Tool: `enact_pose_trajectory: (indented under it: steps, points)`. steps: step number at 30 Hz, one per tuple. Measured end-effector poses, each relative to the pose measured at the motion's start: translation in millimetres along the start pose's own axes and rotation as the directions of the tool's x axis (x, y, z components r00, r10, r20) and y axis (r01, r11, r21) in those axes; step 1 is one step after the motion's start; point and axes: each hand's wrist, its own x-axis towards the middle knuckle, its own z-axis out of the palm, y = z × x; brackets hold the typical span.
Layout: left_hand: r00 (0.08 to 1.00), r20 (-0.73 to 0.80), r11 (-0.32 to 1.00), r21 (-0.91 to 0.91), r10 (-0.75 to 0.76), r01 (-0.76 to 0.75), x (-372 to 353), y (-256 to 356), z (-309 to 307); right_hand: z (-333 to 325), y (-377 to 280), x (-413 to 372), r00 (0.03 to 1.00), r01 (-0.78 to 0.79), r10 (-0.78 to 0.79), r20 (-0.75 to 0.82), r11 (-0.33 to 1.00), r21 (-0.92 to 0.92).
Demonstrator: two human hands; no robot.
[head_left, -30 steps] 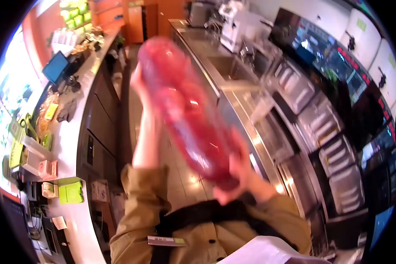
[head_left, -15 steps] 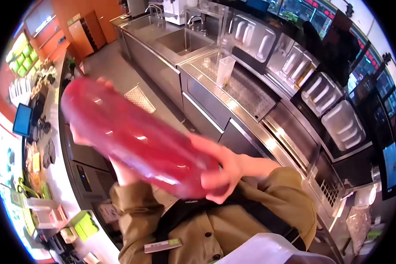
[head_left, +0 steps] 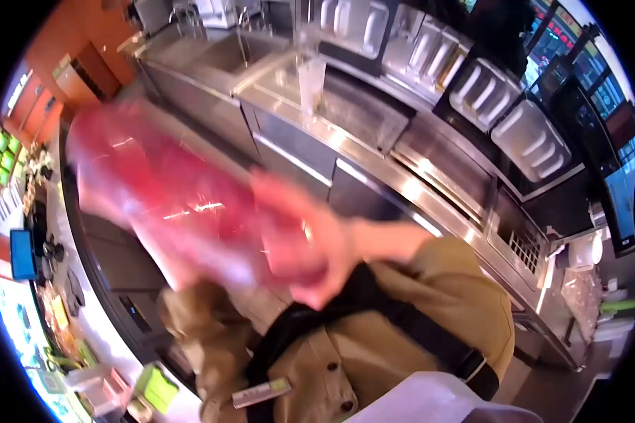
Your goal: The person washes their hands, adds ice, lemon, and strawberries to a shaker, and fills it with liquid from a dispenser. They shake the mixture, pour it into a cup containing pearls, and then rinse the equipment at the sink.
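A big, long, glossy red plastic bag (head_left: 183,190) with dark red contents spans the space before my chest, smeared by motion. My right hand (head_left: 321,236) grips its near right end, fingers over the top and thumb below. My left hand (head_left: 102,208) holds the far left end from beneath; most of its fingers are hidden behind the bag or blurred. White glare streaks lie across the bag's surface.
A steel counter (head_left: 360,151) with a clear pitcher (head_left: 310,88) runs along the far side, sinks (head_left: 243,49) beyond it. Clear lidded containers (head_left: 533,141) stand along the back. On the left, a white counter (head_left: 109,328) carries a green box (head_left: 159,388).
The bag and both hands have shifted a little left and upward in view. The bag looks more creased and lighter with glare. The room has shifted left in view as the head turned.
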Motion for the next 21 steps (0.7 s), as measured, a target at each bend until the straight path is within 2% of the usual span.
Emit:
enact_pose_trajectory:
  steps: [2,3,4,5,6,8,10,11,12,14,16,18,19,20,21]
  points:
    - [0.976,0.201,0.902,-0.399,-0.086,0.162,26.4,-19.2,-20.2,9.0,-4.0,-28.8,0.979,0.093,-0.089,0.181,0.996,-0.012]
    - [0.943,0.312,0.781,-0.558,-0.116,0.281,36.5,-30.2,-27.3,1.3,-2.2,-25.9,0.948,0.303,-0.297,0.118,0.952,-0.045]
    - [0.898,0.420,0.610,-0.679,-0.132,0.408,39.6,-44.1,-29.9,5.4,15.7,-14.2,0.962,0.271,-0.271,-0.024,0.962,0.016]
    - [0.916,0.376,0.688,-0.628,-0.143,0.365,27.0,-42.1,-21.4,-6.2,14.4,-6.5,0.998,0.059,-0.059,0.011,0.997,0.057]
    - [0.931,0.331,0.759,-0.565,-0.153,0.325,13.8,-39.9,-13.4,-17.2,12.7,1.0,0.987,-0.158,0.155,0.045,0.984,0.085]
    - [0.956,0.219,0.868,-0.416,-0.193,0.271,25.2,-34.5,-7.3,-30.9,31.2,20.7,0.981,-0.176,0.187,-0.059,0.972,0.156]
    - [0.952,0.241,0.876,-0.397,-0.189,0.275,57.6,-30.2,-22.8,-18.9,51.5,4.8,0.992,0.120,-0.114,-0.059,0.987,0.103]
    - [0.945,0.245,0.876,-0.378,-0.217,0.299,71.7,-33.2,-25.1,-15.5,63.9,-2.0,0.947,0.318,-0.312,-0.076,0.945,0.074]
    - [0.944,0.219,0.878,-0.362,-0.245,0.312,87.0,-37.7,-26.1,-12.7,81.7,2.4,0.923,0.365,-0.357,-0.142,0.930,0.041]
    - [0.936,0.164,0.886,-0.305,-0.311,0.348,107.6,-53.3,-11.5,-33.1,122.0,27.6,0.976,0.163,-0.121,-0.178,0.956,0.245]
    - [0.899,0.102,0.858,-0.269,-0.426,0.438,130.0,-70.0,3.8,-41.3,145.4,34.9,0.980,0.049,0.023,-0.198,0.935,0.351]
    - [0.829,0.171,0.802,-0.214,-0.532,0.558,158.5,-68.9,-1.4,-36.7,171.4,33.3,0.963,0.235,-0.187,-0.195,0.937,0.258]
    - [0.726,0.283,0.750,-0.035,-0.627,0.661,178.0,-58.1,-16.8,-45.2,181.6,27.9,0.946,0.314,-0.292,-0.144,0.933,0.173]
    - [0.581,0.364,0.664,0.164,-0.728,0.729,192.7,-46.4,-31.9,-55.2,190.4,25.7,0.915,0.400,-0.392,-0.092,0.911,0.097]
    - [0.580,0.373,0.674,0.206,-0.724,0.709,195.3,-47.6,-30.1,-59.7,205.2,24.1,0.912,0.410,-0.403,-0.081,0.905,0.111]
